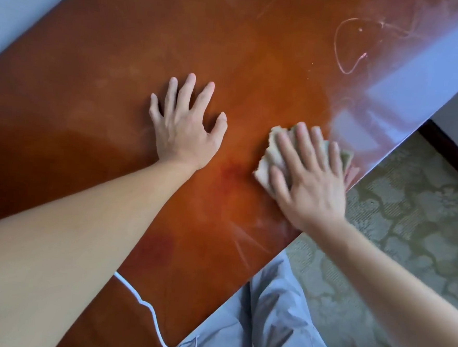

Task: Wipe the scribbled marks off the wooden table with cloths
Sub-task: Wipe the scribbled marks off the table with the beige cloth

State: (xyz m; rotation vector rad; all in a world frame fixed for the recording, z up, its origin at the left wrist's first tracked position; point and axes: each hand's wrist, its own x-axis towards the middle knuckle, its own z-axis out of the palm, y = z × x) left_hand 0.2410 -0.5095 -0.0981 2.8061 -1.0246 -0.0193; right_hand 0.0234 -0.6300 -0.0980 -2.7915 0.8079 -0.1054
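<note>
Under the flat right hand (307, 178), the cloth (271, 152) lies mostly hidden.

A single head-worn wide-angle camera looks steeply down and forward from close above the wooden table (98, 88), which crosses the frame diagonally from lower left to upper right. Both forearms reach in from the bottom corners. The patterned carpet (409, 213) fills the lower right, and the person's grey trousers (266, 325) show at bottom centre.
</note>
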